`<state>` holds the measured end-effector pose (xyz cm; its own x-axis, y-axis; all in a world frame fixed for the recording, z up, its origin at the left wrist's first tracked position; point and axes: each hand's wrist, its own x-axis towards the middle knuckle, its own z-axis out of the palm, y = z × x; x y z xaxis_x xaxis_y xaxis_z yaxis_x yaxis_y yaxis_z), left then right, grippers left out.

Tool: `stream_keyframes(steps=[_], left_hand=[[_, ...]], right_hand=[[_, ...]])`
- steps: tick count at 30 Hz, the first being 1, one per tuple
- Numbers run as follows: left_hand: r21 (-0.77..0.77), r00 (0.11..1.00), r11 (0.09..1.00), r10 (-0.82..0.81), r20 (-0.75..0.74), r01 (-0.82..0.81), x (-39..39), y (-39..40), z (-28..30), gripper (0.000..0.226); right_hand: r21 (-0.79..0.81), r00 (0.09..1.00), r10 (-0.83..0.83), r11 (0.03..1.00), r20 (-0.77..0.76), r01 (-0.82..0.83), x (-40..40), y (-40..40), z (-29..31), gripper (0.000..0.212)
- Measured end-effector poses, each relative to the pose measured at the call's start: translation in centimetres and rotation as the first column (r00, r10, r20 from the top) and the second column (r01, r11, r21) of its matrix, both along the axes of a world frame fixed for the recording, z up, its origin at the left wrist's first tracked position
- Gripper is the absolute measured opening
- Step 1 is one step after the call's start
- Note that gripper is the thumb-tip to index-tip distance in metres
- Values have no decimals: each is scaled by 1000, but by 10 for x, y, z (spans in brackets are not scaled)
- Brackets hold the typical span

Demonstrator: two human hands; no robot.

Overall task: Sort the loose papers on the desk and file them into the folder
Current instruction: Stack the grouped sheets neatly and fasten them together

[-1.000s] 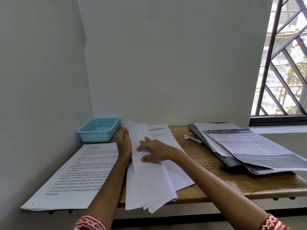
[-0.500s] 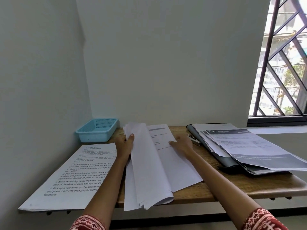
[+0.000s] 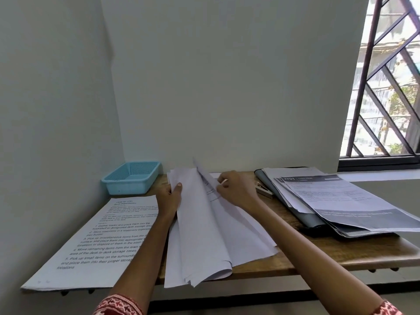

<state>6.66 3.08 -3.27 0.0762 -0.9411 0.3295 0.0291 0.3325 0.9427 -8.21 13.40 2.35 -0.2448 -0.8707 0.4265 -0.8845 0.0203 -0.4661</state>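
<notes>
A: State the step in hand.

B: Sorting. The left hand (image 3: 169, 198) grips the turned-back sheets of the stack (image 3: 204, 235), thumb on top, fingers hidden beneath. The right hand (image 3: 236, 189) pinches the printed sheet (image 3: 208, 180) that stands on edge just beside its fingertips; thumb and forefinger appear closed narrow on the paper, the other fingers curled.

A: Location of the task items?

B: The stack lies between the two hands on the desk (image 3: 318, 253), its near edge overhanging. The folder (image 3: 304, 214) lies well outboard of the right hand, under a second pile of papers (image 3: 341, 201). A stapler (image 3: 263, 189) sits just beyond the right knuckles. A sheet of instructions (image 3: 100, 237) lies outboard of the left hand, a basket (image 3: 131, 178) beyond it.

A: Requirement for the next move?

B: Judged from this view: separate one sheet only, keep the left grip firm so the stack does not slide off the edge, then carry the sheet toward the folder side. Filing has not yet begun.
</notes>
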Motion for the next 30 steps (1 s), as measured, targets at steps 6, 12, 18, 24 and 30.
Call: stream_keyframes(steps=[6,12,18,24,30], left_hand=[[-15,1000,1000,-12,8,12,4,-4,-4,22],[-103,990,991,78,-115,-91,-2,10,9,25],[-42,998,999,-9,61,12,2,3,-1,18],[-50,1000,998,-28,-4,28,3,7,1,20],[-46,1000,999,-23,-16,22,2,5,0,20]], right_hand=[[151,938,328,927,113,-343,34,13,16,35],[465,813,568,758,-128,-457,40,7,-7,49],[88,839,493,848,232,-523,22,-1,-7,28],[144,967,-115,986,227,84,-48,-41,-32,36],[100,910,-144,988,388,114,-59,-40,-46,19]])
